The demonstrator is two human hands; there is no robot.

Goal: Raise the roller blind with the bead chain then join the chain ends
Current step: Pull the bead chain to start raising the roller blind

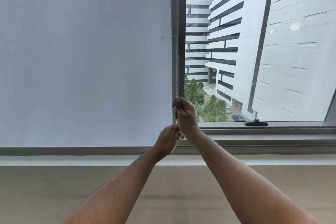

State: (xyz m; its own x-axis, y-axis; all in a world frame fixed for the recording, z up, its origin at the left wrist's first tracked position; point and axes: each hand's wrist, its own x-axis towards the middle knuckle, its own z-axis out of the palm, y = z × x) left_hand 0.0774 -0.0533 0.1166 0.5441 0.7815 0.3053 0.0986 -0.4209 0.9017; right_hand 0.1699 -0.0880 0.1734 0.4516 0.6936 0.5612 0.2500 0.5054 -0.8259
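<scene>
A pale grey roller blind (85,56) hangs fully down over the left window, its grey bottom bar (72,151) level with the sill. A white bead chain (177,63) runs down the grey frame post beside the blind's right edge. My right hand (185,114) is closed around the chain at about sill height. Just below it, my left hand (168,141) pinches the lower part of the chain between its fingers. The chain's lower end is hidden inside my hands.
The right window (263,51) is uncovered and shows white buildings, trees and parked cars outside. A black window handle (256,123) lies on its lower frame. A white sill (54,160) runs across, with a beige wall (54,192) beneath.
</scene>
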